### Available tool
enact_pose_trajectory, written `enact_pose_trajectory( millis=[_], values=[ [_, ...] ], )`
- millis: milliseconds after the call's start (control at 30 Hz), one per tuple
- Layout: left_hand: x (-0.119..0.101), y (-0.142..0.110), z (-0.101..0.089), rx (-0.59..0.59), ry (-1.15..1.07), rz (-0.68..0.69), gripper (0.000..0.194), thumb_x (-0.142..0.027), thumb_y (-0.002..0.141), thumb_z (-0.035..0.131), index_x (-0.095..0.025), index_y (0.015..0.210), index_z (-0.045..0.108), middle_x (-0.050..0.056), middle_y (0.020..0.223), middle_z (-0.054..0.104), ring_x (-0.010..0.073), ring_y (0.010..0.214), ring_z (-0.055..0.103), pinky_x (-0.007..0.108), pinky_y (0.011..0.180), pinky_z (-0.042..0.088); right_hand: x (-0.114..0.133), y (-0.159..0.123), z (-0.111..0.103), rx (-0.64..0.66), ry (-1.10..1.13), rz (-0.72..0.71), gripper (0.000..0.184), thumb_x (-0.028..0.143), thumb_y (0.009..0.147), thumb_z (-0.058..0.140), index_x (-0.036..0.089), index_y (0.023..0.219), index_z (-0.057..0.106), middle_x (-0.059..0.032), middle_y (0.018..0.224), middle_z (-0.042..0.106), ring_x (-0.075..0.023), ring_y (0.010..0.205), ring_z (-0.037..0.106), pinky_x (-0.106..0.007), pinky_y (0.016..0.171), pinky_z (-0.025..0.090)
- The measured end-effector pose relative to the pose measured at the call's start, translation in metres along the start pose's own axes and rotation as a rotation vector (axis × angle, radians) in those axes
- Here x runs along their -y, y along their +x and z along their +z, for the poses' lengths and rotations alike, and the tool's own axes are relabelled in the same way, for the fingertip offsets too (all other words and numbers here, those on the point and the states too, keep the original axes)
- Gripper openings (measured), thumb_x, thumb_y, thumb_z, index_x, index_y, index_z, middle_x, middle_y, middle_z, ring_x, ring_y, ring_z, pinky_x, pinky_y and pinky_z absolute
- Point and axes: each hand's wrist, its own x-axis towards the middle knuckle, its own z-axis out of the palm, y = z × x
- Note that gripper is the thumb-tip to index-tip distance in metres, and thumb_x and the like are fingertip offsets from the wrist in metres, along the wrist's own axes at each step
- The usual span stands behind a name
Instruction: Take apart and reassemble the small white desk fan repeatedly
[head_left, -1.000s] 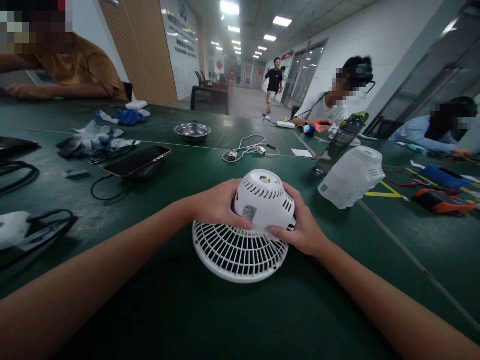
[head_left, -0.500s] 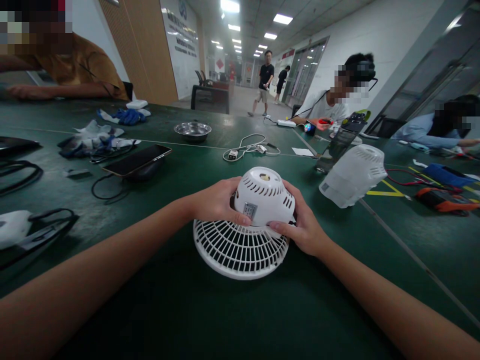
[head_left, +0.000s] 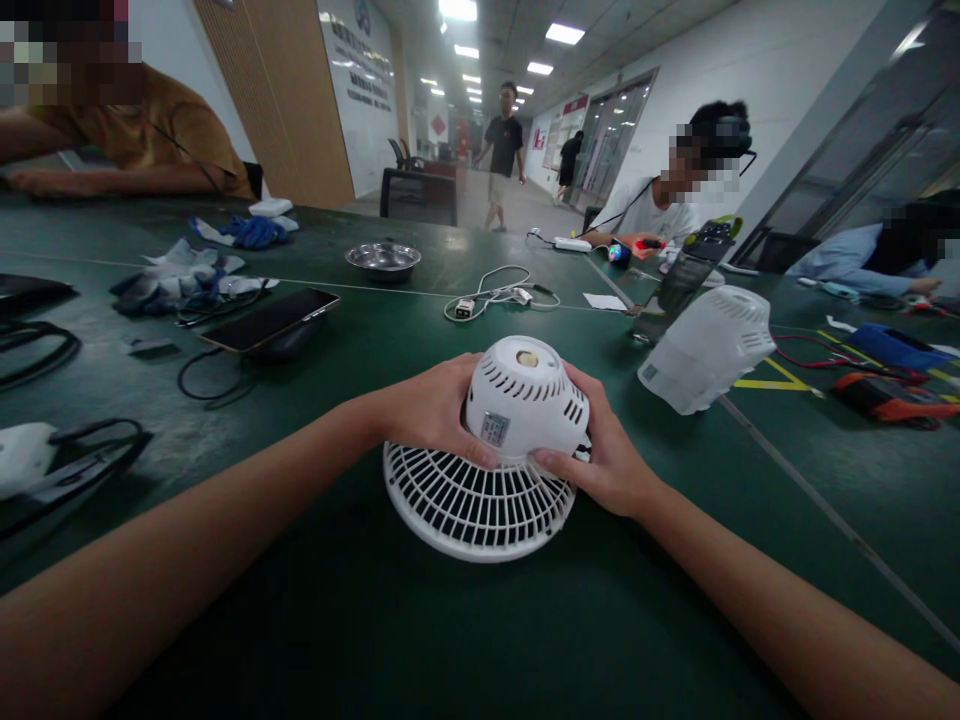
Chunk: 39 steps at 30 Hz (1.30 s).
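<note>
A white fan motor housing (head_left: 525, 400) with slots, a label and a round hole on top sits over a white fan grille (head_left: 480, 520). The grille lies on the green table, its bars spreading toward me. My left hand (head_left: 442, 410) wraps the housing's left side, thumb low beneath the label. My right hand (head_left: 607, 450) grips the opposite side, its thumb along the lower rim. The far fingers of both hands are hidden behind the housing. Something small and dark shows between the housing and my right hand; I cannot make it out.
A translucent white plastic housing (head_left: 705, 350) and a dark bottle (head_left: 686, 280) stand to the right. Beyond lie a white cable (head_left: 499, 295) and a metal bowl (head_left: 383, 260). A phone (head_left: 274, 318) and gloves (head_left: 176, 280) lie left. Co-workers sit around the table (head_left: 420, 640).
The housing has shifted slightly, and my left thumb sits a little lower, off the label. A person in the background has walked nearer and to the left.
</note>
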Motion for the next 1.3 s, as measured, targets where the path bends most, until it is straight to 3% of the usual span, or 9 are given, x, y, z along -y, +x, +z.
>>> enact_pose_trajectory(
  millis=[133, 267, 333, 400, 533, 667, 833, 1000, 1300],
  values=[
    [0.003, -0.001, -0.005, -0.021, 0.095, -0.014, 0.076, -0.041, 0.063, 0.088, -0.023, 0.132, 0.062, 0.012, 0.133, 0.065, 0.0370, 0.125, 0.059, 0.056, 0.106, 0.045, -0.005, 0.000, -0.005, -0.016, -0.082, -0.044, 0.092, 0.055, 0.079, 0.074, 0.034, 0.155, 0.026, -0.0116, 0.142, 0.055, -0.0383, 0.120, 0.059, -0.065, 0.100, 0.050],
    [0.008, -0.002, -0.004, -0.115, 0.178, -0.049, 0.058, -0.037, 0.080, 0.075, -0.019, 0.133, 0.060, 0.015, 0.133, 0.065, 0.0345, 0.122, 0.060, 0.053, 0.109, 0.042, -0.008, -0.003, -0.011, -0.044, -0.074, -0.015, 0.090, 0.059, 0.085, 0.064, 0.032, 0.158, 0.018, -0.0085, 0.109, 0.070, -0.0330, 0.092, 0.069, -0.061, 0.085, 0.057],
    [0.009, -0.002, 0.000, -0.148, 0.145, -0.023, 0.068, -0.034, 0.083, 0.072, -0.021, 0.146, 0.049, 0.014, 0.140, 0.060, 0.0346, 0.128, 0.056, 0.053, 0.112, 0.039, -0.007, -0.005, -0.011, -0.017, -0.056, -0.008, 0.090, 0.055, 0.088, 0.063, 0.031, 0.159, 0.014, -0.0070, 0.102, 0.072, -0.0308, 0.083, 0.071, -0.057, 0.077, 0.060],
    [0.010, -0.003, 0.005, -0.139, 0.101, 0.032, 0.091, -0.037, 0.080, 0.076, -0.024, 0.157, 0.029, 0.015, 0.148, 0.053, 0.0369, 0.135, 0.050, 0.055, 0.115, 0.035, -0.006, -0.007, -0.009, 0.033, -0.055, -0.017, 0.090, 0.049, 0.088, 0.064, 0.032, 0.159, 0.013, -0.0056, 0.097, 0.073, -0.0286, 0.077, 0.071, -0.053, 0.072, 0.061],
    [0.014, -0.003, 0.015, -0.132, 0.096, 0.135, 0.123, -0.047, 0.067, 0.085, -0.032, 0.161, 0.007, 0.016, 0.159, 0.037, 0.0422, 0.143, 0.040, 0.059, 0.117, 0.032, -0.004, -0.007, -0.007, 0.084, -0.022, 0.000, 0.086, 0.043, 0.089, 0.064, 0.033, 0.159, 0.014, -0.0042, 0.095, 0.074, -0.0252, 0.070, 0.070, -0.048, 0.066, 0.061],
    [0.015, -0.002, 0.020, -0.179, 0.185, 0.186, 0.123, -0.050, 0.064, 0.087, -0.032, 0.160, 0.013, 0.015, 0.164, 0.026, 0.0454, 0.144, 0.035, 0.059, 0.118, 0.031, -0.004, -0.006, -0.009, 0.087, -0.013, 0.007, 0.086, 0.037, 0.087, 0.063, 0.033, 0.159, 0.015, -0.0043, 0.099, 0.074, -0.0228, 0.067, 0.069, -0.042, 0.060, 0.060],
    [0.013, -0.001, 0.023, -0.218, 0.232, 0.190, 0.112, -0.046, 0.065, 0.086, -0.030, 0.155, 0.021, 0.015, 0.157, 0.037, 0.0411, 0.132, 0.050, 0.052, 0.111, 0.042, -0.002, -0.004, -0.012, 0.103, -0.047, 0.005, 0.095, 0.031, 0.081, 0.067, 0.034, 0.160, 0.014, 0.0000, 0.086, 0.074, -0.0194, 0.057, 0.064, -0.040, 0.059, 0.059],
    [0.018, -0.001, 0.025, -0.284, 0.268, 0.290, 0.107, -0.043, 0.064, 0.086, -0.029, 0.151, 0.025, 0.015, 0.150, 0.045, 0.0373, 0.126, 0.055, 0.050, 0.105, 0.048, 0.001, -0.002, -0.012, 0.111, -0.054, -0.002, 0.097, 0.024, 0.077, 0.068, 0.033, 0.159, 0.017, 0.0021, 0.078, 0.070, -0.0182, 0.056, 0.063, -0.037, 0.057, 0.058],
    [0.021, -0.003, 0.019, -0.222, 0.243, 0.306, 0.103, -0.043, 0.065, 0.087, -0.031, 0.149, 0.027, 0.015, 0.147, 0.047, 0.0364, 0.120, 0.059, 0.051, 0.099, 0.053, 0.008, 0.002, -0.015, 0.167, -0.011, 0.043, 0.097, 0.020, 0.075, 0.072, 0.034, 0.156, 0.020, 0.0004, 0.086, 0.071, -0.0177, 0.061, 0.065, -0.035, 0.059, 0.059]
  ],
)
